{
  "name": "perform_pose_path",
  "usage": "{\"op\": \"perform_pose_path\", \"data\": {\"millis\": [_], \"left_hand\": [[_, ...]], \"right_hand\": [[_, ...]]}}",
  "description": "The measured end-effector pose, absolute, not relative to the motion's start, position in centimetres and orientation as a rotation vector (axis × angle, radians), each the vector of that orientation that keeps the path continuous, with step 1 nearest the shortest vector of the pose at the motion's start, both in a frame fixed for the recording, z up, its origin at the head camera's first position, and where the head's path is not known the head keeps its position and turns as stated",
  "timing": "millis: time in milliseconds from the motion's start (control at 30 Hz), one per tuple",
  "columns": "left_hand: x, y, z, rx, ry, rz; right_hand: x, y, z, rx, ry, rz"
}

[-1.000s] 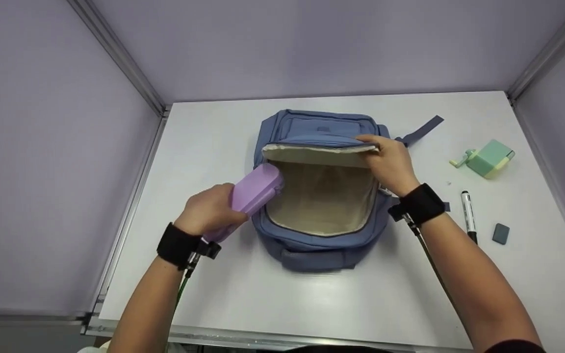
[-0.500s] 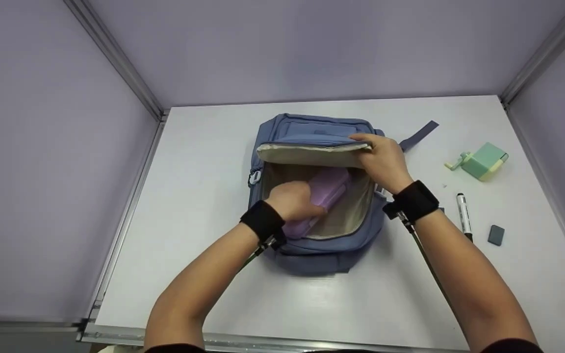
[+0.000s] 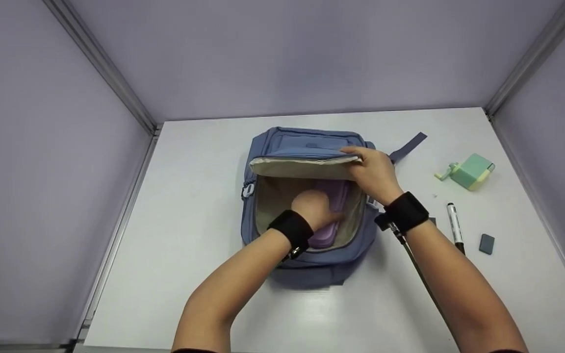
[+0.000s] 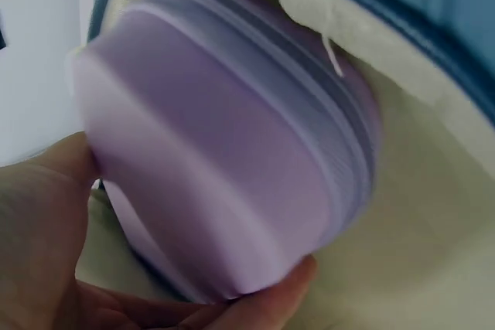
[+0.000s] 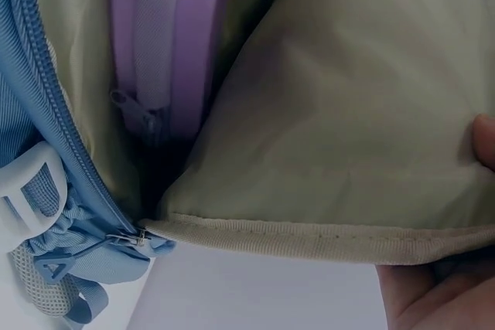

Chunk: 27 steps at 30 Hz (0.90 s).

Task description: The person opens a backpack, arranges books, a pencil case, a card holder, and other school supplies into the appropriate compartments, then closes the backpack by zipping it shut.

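A blue backpack (image 3: 312,274) lies on the table with its main compartment unzipped, showing a beige lining. Inside it is a purple zippered pencil case (image 3: 325,239), gripped by my left hand (image 3: 312,208). The left wrist view shows thumb and fingers around the pencil case (image 4: 209,137); its far end meets the lining. My right hand (image 3: 373,174) pinches the edge of the front flap (image 3: 302,169) and holds it lifted. In the right wrist view, the case's zipper pull (image 5: 131,106) shows beside the raised flap (image 5: 348,129).
On the right of the white table (image 3: 184,196) lie a green and yellow crank pencil sharpener (image 3: 471,171), a white marker with a black cap (image 3: 454,225) and a small dark block (image 3: 486,243). A backpack strap (image 3: 410,147) sticks out to the right. Grey panels surround the table.
My left hand has carried the pencil case from left of the backpack into its compartment, and the case has turned more upright in view. My right hand keeps holding up the flap.
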<state>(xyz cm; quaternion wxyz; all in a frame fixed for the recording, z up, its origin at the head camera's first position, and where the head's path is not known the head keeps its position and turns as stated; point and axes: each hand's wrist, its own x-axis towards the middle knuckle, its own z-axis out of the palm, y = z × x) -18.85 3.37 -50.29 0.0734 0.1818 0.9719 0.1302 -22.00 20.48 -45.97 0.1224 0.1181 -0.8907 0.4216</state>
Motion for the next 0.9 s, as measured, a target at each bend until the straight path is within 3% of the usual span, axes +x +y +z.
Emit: {"op": "perform_pose_path", "data": {"millis": [267,533,900], "left_hand": [[-19.1,5.4,-51.4,0.488,2.936,0.292],[-18.9,5.1,-50.9,0.559,2.957,0.488],[-15.2,-1.0,-44.4,0.706,3.116,0.354]], "right_hand": [[-21.7,20.3,-46.1,0.327,-2.624,1.226],[-21.7,20.8,-46.1,0.345,-2.614,1.255],[-20.4,22.1,-46.1,0.322,-2.634,1.234]]}}
